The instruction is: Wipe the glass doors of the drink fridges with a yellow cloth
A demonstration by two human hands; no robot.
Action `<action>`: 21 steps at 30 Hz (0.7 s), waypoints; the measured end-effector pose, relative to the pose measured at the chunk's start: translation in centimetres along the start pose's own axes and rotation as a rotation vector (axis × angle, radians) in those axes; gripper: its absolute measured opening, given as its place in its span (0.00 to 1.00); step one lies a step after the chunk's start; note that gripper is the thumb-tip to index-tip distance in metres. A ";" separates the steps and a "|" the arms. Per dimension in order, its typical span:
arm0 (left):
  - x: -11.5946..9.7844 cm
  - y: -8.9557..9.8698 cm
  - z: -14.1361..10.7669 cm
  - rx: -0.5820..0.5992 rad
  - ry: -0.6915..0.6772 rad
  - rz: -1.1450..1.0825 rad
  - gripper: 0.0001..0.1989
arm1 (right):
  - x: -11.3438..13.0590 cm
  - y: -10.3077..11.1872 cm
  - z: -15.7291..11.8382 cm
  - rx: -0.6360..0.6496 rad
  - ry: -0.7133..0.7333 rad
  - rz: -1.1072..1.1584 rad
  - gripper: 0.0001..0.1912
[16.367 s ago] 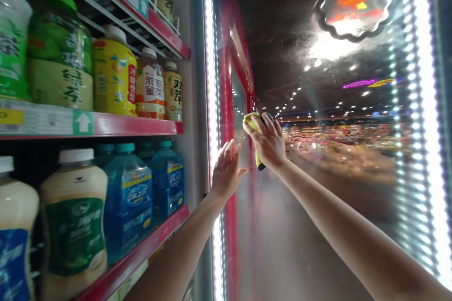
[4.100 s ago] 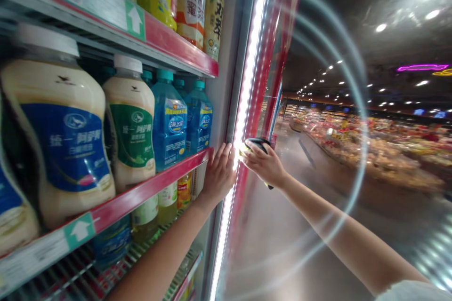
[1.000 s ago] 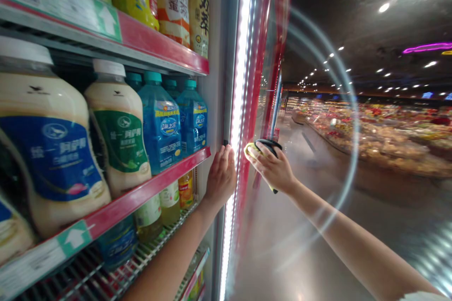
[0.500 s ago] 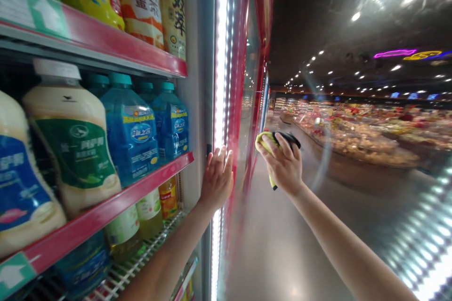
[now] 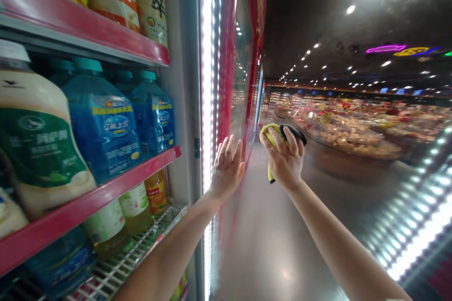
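My left hand is raised beside the red cooler frame, fingers extended and apart, holding nothing; whether it touches the frame I cannot tell. My right hand presses a yellow and black cloth against the transparent glass door, through which the store shows. One end of the cloth hangs below the fingers. Left of my left hand runs the bright light strip at the cooler's edge.
Cooler shelves on the left hold blue bottles, a green-labelled bottle and yellow drinks. A wire shelf is below. Beyond the glass lie a floor aisle and a produce display.
My left hand has moved off the light strip to the right, its fingers more spread. My right hand and the cloth have shifted slightly right and up. The shelves have slid left in view.
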State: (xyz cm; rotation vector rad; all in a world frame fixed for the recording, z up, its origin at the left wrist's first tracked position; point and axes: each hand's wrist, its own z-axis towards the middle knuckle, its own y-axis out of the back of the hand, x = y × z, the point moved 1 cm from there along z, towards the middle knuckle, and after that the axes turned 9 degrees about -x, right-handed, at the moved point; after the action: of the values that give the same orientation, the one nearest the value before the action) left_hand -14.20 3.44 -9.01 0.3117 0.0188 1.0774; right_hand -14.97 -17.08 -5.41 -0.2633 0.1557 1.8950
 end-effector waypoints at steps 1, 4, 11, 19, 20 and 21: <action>-0.3 -0.2 0.1 0.000 0.000 -0.005 0.45 | 0.2 -0.1 0.1 0.018 0.026 0.024 0.28; -0.8 -0.4 0.2 0.014 -0.029 0.002 0.44 | 0.0 0.8 -1.0 0.146 0.175 0.106 0.28; -1.0 -0.6 0.5 0.012 -0.092 -0.021 0.42 | -3.5 2.3 -1.6 -0.020 -0.030 -0.070 0.27; -2.4 -1.2 1.3 0.006 -0.147 -0.045 0.42 | -3.7 3.8 -3.5 0.172 0.242 0.017 0.27; -2.4 -1.2 1.3 0.000 -0.159 -0.047 0.42 | -4.5 4.3 -3.8 0.143 0.221 -0.006 0.27; -2.4 -1.3 1.4 -0.008 -0.172 -0.051 0.43 | -5.3 4.6 -3.9 0.095 0.170 -0.040 0.27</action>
State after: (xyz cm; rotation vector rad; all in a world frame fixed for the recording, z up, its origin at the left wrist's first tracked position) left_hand -14.00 0.50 -8.36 0.3942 -0.1303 0.9972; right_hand -17.18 -24.35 -7.92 -0.3599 0.3514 1.8189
